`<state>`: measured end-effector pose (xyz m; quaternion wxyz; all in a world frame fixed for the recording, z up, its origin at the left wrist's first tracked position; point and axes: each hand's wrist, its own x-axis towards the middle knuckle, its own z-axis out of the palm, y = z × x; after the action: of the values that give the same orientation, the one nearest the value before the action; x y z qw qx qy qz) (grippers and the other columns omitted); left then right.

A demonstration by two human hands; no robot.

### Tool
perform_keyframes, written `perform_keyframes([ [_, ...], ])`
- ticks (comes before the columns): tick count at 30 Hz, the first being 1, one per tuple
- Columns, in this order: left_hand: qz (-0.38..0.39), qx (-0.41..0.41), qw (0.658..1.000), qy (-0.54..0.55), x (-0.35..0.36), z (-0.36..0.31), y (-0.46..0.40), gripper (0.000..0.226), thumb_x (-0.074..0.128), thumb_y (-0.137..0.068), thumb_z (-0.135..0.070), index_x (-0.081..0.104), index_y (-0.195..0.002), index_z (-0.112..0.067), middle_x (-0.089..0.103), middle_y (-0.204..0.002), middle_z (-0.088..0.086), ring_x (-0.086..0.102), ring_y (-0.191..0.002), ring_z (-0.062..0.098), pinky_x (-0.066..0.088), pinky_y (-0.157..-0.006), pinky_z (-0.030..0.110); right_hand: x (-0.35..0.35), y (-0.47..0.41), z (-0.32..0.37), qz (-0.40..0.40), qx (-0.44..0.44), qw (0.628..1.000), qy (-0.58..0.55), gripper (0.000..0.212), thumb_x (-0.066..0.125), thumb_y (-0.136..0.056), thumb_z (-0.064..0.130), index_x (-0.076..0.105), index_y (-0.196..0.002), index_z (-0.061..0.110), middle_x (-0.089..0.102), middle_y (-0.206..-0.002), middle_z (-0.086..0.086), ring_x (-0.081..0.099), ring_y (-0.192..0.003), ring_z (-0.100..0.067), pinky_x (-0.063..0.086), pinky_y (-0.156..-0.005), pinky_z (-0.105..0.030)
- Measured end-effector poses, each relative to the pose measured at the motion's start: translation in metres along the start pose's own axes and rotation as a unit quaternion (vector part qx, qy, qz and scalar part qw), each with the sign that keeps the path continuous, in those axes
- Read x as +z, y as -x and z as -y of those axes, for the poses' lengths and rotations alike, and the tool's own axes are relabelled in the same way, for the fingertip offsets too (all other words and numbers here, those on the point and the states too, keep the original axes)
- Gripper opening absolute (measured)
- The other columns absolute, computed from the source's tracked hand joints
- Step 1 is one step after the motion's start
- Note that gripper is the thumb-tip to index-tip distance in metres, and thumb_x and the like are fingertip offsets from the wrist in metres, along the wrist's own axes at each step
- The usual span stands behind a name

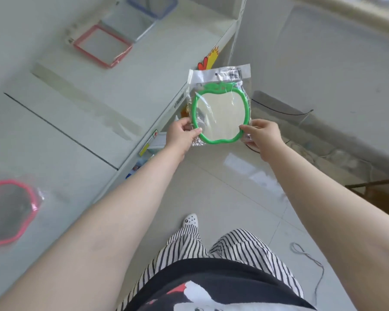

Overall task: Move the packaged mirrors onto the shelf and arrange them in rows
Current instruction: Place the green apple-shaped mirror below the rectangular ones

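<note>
I hold the green apple-shaped mirror (220, 115) in its clear bag, my left hand (182, 135) and right hand (263, 138) each pinching a lower edge of the frame. It hangs over the floor, just off the shelf (112, 95) edge. Recommendation: keep both pinches firm, carry it left, lay it flat in line with the red square mirror (102, 46) and pink mirror (10, 212).

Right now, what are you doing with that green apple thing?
It is a green apple-shaped mirror in a clear bag. The left hand and the right hand hold its lower corners, out past the edge of the white shelf. A pink mirror, a red-framed mirror and a blue-framed mirror already lie there.
</note>
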<state>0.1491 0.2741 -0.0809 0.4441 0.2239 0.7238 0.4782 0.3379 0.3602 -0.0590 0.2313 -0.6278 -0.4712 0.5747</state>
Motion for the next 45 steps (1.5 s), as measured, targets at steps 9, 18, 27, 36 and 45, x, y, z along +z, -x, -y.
perform_keyframes([
  [9,-0.024,0.009,1.000,-0.002,0.068,-0.051,-0.089,0.022,0.067,-0.081,-0.003,0.068,-0.099,-0.016,0.069,-0.095,0.008,0.064,-0.088,0.021,0.055,-0.084,0.035,-0.034,-0.118,0.049,-0.007,-0.007,1.000,0.011,0.018,0.074,-0.080,0.010,0.070,-0.096,0.003,0.069,-0.083,-0.009,0.063,-0.072,-0.023,0.060,-0.079,-0.038],
  [18,-0.140,-0.021,0.989,0.043,0.123,-0.092,-0.147,0.023,0.069,-0.079,-0.009,0.068,-0.093,-0.027,0.068,-0.084,-0.005,0.063,-0.079,0.020,0.057,-0.083,0.050,-0.048,-0.238,0.112,0.078,-0.041,0.993,0.072,0.010,0.077,-0.078,0.012,0.071,-0.084,0.007,0.065,-0.070,-0.005,0.059,-0.057,-0.019,0.056,-0.071,-0.033],
  [27,-0.233,-0.029,0.969,0.082,0.120,-0.143,-0.204,0.014,0.068,-0.081,-0.001,0.069,-0.092,-0.011,0.064,-0.074,-0.005,0.059,-0.067,0.009,0.050,-0.068,0.024,-0.005,-0.308,0.179,0.123,-0.076,0.982,0.118,0.008,0.075,-0.081,0.013,0.070,-0.084,0.008,0.073,-0.083,-0.011,0.070,-0.073,-0.025,0.061,-0.078,-0.038],
  [36,-0.251,-0.065,0.961,0.097,0.095,-0.170,-0.291,0.019,0.072,-0.075,-0.001,0.070,-0.092,-0.008,0.062,-0.072,0.000,0.053,-0.062,0.011,0.046,-0.071,0.026,0.052,-0.378,0.240,0.126,-0.114,0.969,0.177,0.017,0.072,-0.081,0.010,0.070,-0.097,0.002,0.066,-0.076,-0.009,0.058,-0.053,-0.018,0.059,-0.071,-0.038],
  [45,-0.363,-0.107,0.916,0.130,0.086,-0.182,-0.333,0.034,0.076,-0.071,0.000,0.066,-0.103,-0.003,0.064,-0.090,0.008,0.060,-0.080,0.022,0.052,-0.081,0.033,0.100,-0.420,0.273,0.206,-0.120,0.940,0.243,0.021,0.070,-0.085,0.015,0.069,-0.105,0.010,0.068,-0.083,-0.009,0.062,-0.070,-0.021,0.056,-0.073,-0.035],
])
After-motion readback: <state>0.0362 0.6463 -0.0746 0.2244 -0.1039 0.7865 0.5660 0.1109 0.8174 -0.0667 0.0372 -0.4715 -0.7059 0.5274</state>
